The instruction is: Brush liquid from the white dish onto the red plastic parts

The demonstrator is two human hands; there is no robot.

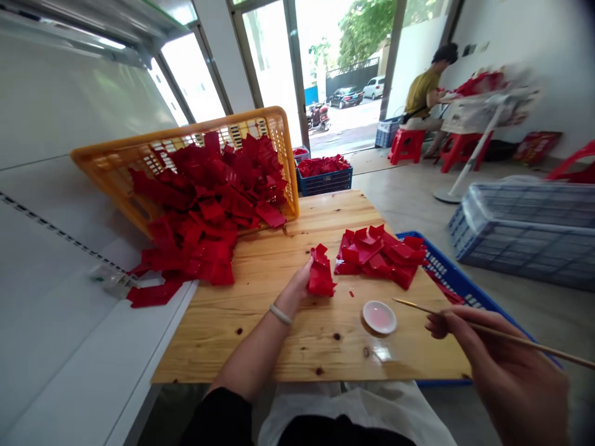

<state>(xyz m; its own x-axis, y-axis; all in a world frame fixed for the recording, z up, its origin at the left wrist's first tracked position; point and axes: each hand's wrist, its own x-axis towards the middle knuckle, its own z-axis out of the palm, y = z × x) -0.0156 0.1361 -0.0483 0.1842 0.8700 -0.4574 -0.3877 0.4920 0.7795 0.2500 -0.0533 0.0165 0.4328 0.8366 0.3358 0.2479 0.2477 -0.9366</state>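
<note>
My left hand (302, 282) is closed on a red envelope (321, 272) above the middle of the wooden table (279, 322); most of its fingers are hidden behind the red paper. Between the fingers of my right hand (493, 353) is a thin paintbrush (437, 313), its tip pointing left. Just left of that tip stands a small white dish (379, 317) with pale pink liquid in it. A pile of red envelopes (381, 251) lies on the table behind the dish. A tiny red scrap (352, 293) rests beside my left hand.
A tipped yellow crate (186, 133) spills red pieces onto the table at the left. A blue basket (469, 291) stands at the table's right edge. Farther right are stacked grey-blue crates (525, 229). Another person (421, 93) sits at a table near the doorway.
</note>
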